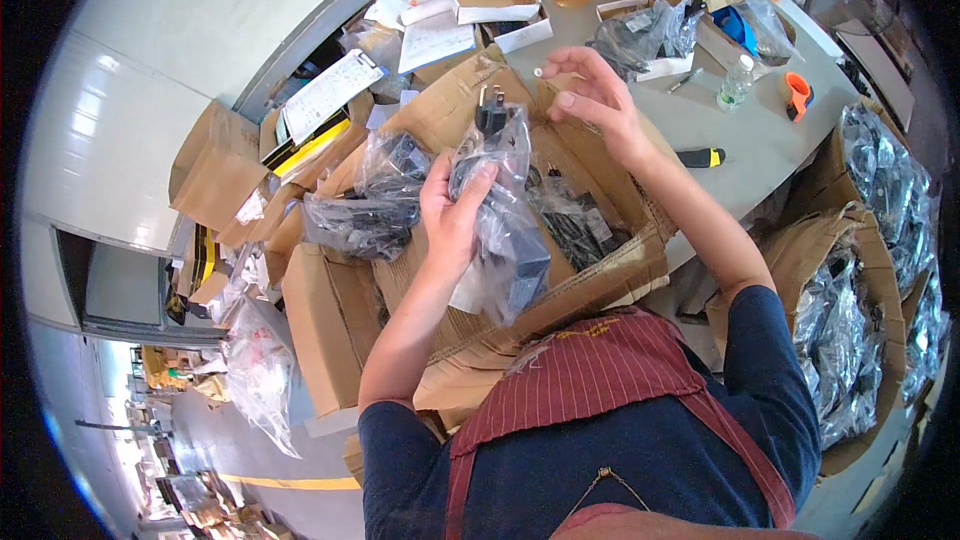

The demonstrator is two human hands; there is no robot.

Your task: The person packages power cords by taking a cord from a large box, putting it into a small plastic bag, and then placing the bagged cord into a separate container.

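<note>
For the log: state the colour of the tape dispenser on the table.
Orange tape dispenser, clearest in the head view.

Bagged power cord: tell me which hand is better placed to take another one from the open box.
Right, probably. The right hand is free, pinching only a small white bit, and hovers at the far edge of the open cardboard box. The left hand is wrapped around the bagged power cord.

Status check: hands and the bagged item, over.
Left hand grips clear plastic bag holding black power adapter. Right hand pinches small white piece. Open cardboard box beneath.
</note>
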